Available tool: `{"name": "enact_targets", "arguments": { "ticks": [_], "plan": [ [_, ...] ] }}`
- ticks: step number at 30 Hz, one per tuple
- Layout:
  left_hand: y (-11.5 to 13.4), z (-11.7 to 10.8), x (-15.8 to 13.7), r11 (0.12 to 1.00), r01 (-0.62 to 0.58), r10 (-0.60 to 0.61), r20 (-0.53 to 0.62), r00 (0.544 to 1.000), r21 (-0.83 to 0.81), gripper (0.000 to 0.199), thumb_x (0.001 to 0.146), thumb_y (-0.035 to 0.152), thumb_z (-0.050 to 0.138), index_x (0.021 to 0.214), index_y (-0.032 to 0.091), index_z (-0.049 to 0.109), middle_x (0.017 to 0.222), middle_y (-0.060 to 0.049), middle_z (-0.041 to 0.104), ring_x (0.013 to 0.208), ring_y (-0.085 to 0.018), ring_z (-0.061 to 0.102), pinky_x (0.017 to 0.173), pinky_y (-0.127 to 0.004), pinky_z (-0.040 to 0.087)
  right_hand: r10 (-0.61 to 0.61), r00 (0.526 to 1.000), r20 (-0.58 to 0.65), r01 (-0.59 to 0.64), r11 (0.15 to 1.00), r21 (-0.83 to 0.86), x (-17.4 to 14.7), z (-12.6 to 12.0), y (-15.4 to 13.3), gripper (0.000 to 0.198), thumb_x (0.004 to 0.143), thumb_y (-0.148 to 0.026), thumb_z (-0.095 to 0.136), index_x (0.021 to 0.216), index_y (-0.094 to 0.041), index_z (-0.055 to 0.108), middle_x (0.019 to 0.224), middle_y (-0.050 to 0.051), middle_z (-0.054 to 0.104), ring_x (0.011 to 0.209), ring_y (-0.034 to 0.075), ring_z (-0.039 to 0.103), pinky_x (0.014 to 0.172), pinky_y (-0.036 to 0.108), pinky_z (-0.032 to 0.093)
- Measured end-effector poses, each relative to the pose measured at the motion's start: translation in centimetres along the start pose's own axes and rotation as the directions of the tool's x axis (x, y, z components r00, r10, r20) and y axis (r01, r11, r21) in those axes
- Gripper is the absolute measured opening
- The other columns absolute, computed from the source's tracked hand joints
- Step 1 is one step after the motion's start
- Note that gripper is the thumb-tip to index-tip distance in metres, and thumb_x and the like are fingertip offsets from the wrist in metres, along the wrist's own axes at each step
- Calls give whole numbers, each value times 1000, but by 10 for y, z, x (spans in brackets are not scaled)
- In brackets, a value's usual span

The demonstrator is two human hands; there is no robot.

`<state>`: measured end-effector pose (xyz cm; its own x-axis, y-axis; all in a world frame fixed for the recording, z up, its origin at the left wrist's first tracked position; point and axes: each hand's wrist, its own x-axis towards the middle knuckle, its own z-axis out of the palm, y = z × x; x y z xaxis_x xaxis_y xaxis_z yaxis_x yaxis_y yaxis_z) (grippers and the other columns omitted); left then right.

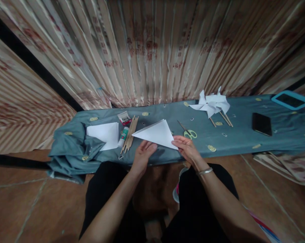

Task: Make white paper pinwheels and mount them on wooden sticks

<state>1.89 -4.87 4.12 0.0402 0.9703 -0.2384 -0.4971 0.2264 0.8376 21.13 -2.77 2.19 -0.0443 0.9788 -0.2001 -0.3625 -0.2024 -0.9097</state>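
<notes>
The folded white paper triangle (154,135) was in front of the person, above the teal patterned cloth (239,141), between the wooden sticks (130,135) and the green-handled scissors (190,134). The right hand (186,146) pinched its near right corner, with the thumb on top and the other fingers below, probably so that the layers did not slide apart. The left hand (144,152) was at the near edge, its fingers slightly curled; whether they gripped the paper, I cannot tell. Perhaps they steadied it from this side.

The sticks lay together in a bundle beside the glue stick (123,136) and the small box of metal pins (124,118), it seems for easy reach. A fold of cloth covered part of the white paper sheets (109,131). The white paper pinwheels (210,103) rested farther right, presumably to protect their blades.
</notes>
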Motion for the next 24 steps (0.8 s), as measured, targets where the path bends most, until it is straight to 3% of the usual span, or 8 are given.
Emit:
{"name": "enact_targets", "arguments": {
  "ticks": [3, 6, 10, 18, 20, 22, 23, 24],
  "plan": [
    [2, 6, 8, 998, 46, -48, -41, 998, -39, 47, 49, 36, 92, 85, 14, 73, 86, -5, 74, 79, -16, 69, 83, -34, 56, 24, 1000, -2, -24, 999, 25, 2, 2, 1, 35, 50, -36, 93, 76, -21, 74, 70, -1, 75, 66, 13, 68, 70, 25, 53],
    [3, 3, 18, 996, 95, -95, -43, 995, -6, 42, 46, 39, 92, 72, 12, 72, 72, -3, 71, 68, -14, 67, 77, -34, 58, 25, 1000, 18, -27, 998, 61, 6, 4, -1, 39, 56, -47, 88, 82, -21, 74, 75, 2, 77, 68, 15, 69, 69, 27, 55],
    [2, -7, 24, 987, 133, -135, 15, 991, 95, 42, 48, 38, 91, 76, 11, 74, 77, -5, 74, 69, -15, 67, 77, -33, 58, 21, 998, 54, -27, 993, 114, 15, 5, -8, 43, 69, -59, 77, 86, -20, 74, 81, 5, 77, 73, 16, 71, 67, 26, 56],
    [-5, -24, 23, 929, 128, -204, 192, 960, 347, 42, 64, 45, 80, 91, 13, 75, 89, -9, 76, 84, -21, 70, 87, -37, 56, 76, 994, 83, -76, 997, 2, 23, 10, -7, 39, 56, -46, 86, 82, -20, 74, 76, 2, 76, 70, 18, 71, 60, 26, 55],
    [-6, -28, 27, 909, 20, -119, 213, 970, 416, 51, 70, 44, 76, 110, 13, 70, 104, -13, 74, 93, -25, 70, 90, -43, 55, 60, 996, 71, -57, 997, -42, 25, 11, -5, 37, 55, -43, 87, 80, -19, 73, 74, 2, 76, 67, 17, 71, 61, 27, 55],
    [-5, -30, 31, 803, -234, 143, 204, 968, 548, 71, 72, 38, 74, 136, 17, 51, 131, -17, 62, 115, -31, 62, 97, -49, 51, -14, 1000, 2, 14, 997, -71, 28, 10, -2, 37, 54, -42, 87, 78, -19, 72, 72, 2, 76, 65, 16, 69, 62, 27, 54],
    [-3, -30, 32, 670, -384, 313, 229, 922, 635, 81, 73, 33, 74, 145, 19, 39, 144, -19, 50, 128, -34, 52, 103, -52, 46, -61, 997, -40, 57, 995, -85, 30, 10, -1, 38, 53, -42, 87, 80, -20, 71, 72, 1, 75, 64, 16, 69, 63, 27, 54],
    [-1, -30, 32, 481, -512, 461, 291, 838, 712, 88, 74, 27, 73, 150, 20, 28, 153, -19, 38, 139, -35, 40, 109, -55, 39, -102, 992, -74, 94, 990, -102, 32, 9, 1, 40, 53, -42, 87, 83, -20, 71, 73, 1, 76, 64, 16, 68, 63, 27, 54]
  ]
}}
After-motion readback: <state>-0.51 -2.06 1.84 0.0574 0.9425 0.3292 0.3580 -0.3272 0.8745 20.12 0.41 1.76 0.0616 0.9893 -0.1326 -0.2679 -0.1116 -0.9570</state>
